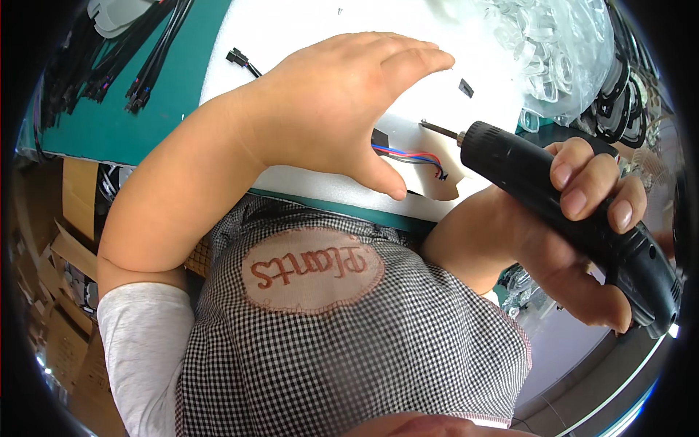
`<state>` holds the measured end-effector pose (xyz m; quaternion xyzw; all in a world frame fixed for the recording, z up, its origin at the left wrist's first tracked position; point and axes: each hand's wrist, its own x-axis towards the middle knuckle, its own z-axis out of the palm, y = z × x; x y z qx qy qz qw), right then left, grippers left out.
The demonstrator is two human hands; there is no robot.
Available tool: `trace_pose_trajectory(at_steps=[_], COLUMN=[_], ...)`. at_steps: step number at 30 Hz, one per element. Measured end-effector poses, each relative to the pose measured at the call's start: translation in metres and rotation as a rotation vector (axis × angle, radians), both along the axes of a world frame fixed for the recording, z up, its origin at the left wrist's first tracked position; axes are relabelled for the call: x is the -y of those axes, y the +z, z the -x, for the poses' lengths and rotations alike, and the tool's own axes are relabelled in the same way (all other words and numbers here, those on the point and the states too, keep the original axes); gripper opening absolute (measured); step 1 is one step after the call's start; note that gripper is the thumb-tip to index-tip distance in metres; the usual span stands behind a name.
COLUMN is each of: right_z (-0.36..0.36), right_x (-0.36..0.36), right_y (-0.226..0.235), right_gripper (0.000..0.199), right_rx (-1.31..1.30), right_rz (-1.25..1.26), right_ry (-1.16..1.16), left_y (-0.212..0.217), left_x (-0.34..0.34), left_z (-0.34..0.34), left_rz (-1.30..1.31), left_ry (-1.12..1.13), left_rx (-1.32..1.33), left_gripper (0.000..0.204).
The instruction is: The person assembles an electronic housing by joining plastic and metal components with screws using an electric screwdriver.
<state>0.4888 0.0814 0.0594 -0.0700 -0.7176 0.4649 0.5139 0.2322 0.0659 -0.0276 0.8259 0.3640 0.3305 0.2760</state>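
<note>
My right hand [575, 218] is wrapped round a black electric screwdriver [539, 160]. Its thin bit points left over the white foam sheet [291, 22], and a tiny screw seems to sit at the tip. My left hand [335, 102] spreads over the foam, thumb well apart from the fingers; what lies under the palm is hidden. Between thumb and forefinger shows part of a small black block [379, 140], and red, blue and black wires [419, 156] run right to a small plug. A black connector on a cable [237, 57] pokes out beyond my left wrist.
A small dark piece [466, 88] lies on the foam. At the right back, a clear plastic bag [550, 54] holds many translucent rings, with black coiled parts [622, 102] beside it. Bundled black cables [149, 73] rest on the green mat [182, 80]; cardboard boxes [69, 335] stand below left.
</note>
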Motion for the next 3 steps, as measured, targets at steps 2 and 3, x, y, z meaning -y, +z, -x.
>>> trace_pose_trajectory(at_steps=[2,3], right_z=[0.009,0.017], right_x=[0.009,0.017], right_y=[0.0,0.0], right_gripper=[0.077,0.076], right_rx=[-0.04,-0.083], right_rz=[0.061,0.121], right_ry=[-0.059,-0.116], left_y=[0.001,0.0], left_x=[0.0,0.0], left_z=[-0.001,-0.001], left_rz=[0.032,0.022], left_ry=[0.0,-0.005], left_rx=[0.007,0.0], left_gripper=[0.099,0.1])
